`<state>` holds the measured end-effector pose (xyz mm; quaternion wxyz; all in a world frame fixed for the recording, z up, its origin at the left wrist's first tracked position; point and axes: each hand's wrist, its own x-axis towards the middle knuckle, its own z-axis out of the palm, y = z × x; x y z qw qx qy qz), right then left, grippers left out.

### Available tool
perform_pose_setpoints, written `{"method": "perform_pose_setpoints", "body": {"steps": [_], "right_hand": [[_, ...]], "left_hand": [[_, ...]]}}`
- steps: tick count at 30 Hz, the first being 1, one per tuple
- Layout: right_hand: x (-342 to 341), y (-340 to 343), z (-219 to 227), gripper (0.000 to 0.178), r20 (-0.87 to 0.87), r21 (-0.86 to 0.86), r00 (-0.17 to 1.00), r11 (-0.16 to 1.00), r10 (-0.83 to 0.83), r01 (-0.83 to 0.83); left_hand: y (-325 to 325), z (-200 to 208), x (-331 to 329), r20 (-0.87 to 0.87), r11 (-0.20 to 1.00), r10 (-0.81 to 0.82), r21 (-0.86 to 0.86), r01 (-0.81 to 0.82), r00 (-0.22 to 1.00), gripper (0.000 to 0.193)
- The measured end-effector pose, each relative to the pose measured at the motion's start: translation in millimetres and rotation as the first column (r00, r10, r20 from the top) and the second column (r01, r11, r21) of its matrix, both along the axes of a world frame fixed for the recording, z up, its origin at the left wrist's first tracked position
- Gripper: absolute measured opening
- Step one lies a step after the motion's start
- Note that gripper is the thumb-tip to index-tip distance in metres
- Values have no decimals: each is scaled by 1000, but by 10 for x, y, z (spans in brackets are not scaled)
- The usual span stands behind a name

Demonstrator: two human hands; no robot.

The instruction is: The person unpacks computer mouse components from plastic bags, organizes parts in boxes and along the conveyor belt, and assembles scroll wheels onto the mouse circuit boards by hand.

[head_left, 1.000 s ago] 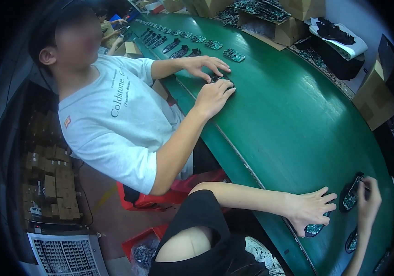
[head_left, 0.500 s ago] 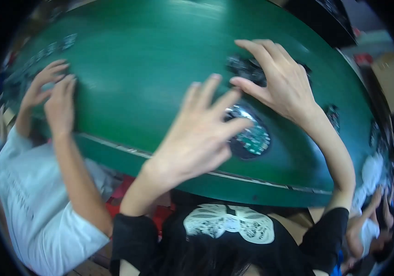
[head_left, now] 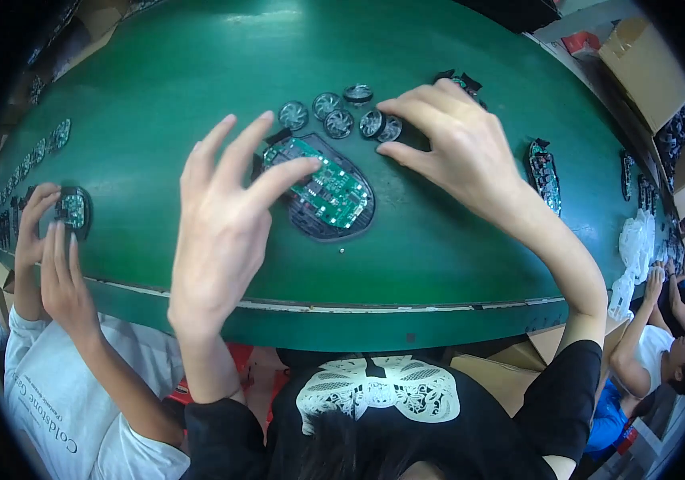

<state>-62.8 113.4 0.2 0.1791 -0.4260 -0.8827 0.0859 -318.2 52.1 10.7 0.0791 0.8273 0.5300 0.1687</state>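
An oval dark casing (head_left: 298, 220) with a green circuit board (head_left: 342, 196) in it lies on the green table before me. My left hand (head_left: 222, 212) is open over its left side, fingers spread; the thumb tip overlaps the board, and I cannot tell whether it touches. Beyond the casing are several small black wheels with clear spokes (head_left: 338, 123). My right hand (head_left: 458, 140) is open, with thumb and index finger apart on either side of the rightmost wheels (head_left: 390, 128). A small shiny bit (head_left: 341, 251) lies just nearer than the casing.
To the right lies another board assembly (head_left: 545, 178), and one more (head_left: 462, 81) is partly behind my right hand. At left, a co-worker's hands (head_left: 62, 276) are at a similar unit (head_left: 77, 208), near a row of boards (head_left: 38, 152). Cardboard boxes (head_left: 642, 72) stand at far right.
The view has shifted, so the casing and wheels now appear further left. My left hand has moved left in the picture; my right hand remains by the wheels, which now show clearly.
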Motion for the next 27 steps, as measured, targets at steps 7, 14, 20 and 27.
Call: {"method": "perform_pose_setpoints", "body": {"steps": [7, 14, 20, 27], "right_hand": [[148, -104, 148, 26, 46, 45, 999, 999, -10, 8], [1100, -294, 460, 35, -197, -80, 895, 917, -399, 391], [1909, -792, -1, 38, -161, -352, 684, 689, -712, 634], [1601, -885, 165, 39, -180, -607, 663, 613, -727, 506]], "left_hand": [[125, 386, 173, 79, 983, -8, 185, -7, 997, 46], [383, 175, 1055, 106, 927, -373, 72, 367, 922, 52], [501, -198, 2069, 196, 823, -568, 108, 558, 799, 65], [335, -356, 1946, 130, 808, -584, 6, 589, 801, 72]]}}
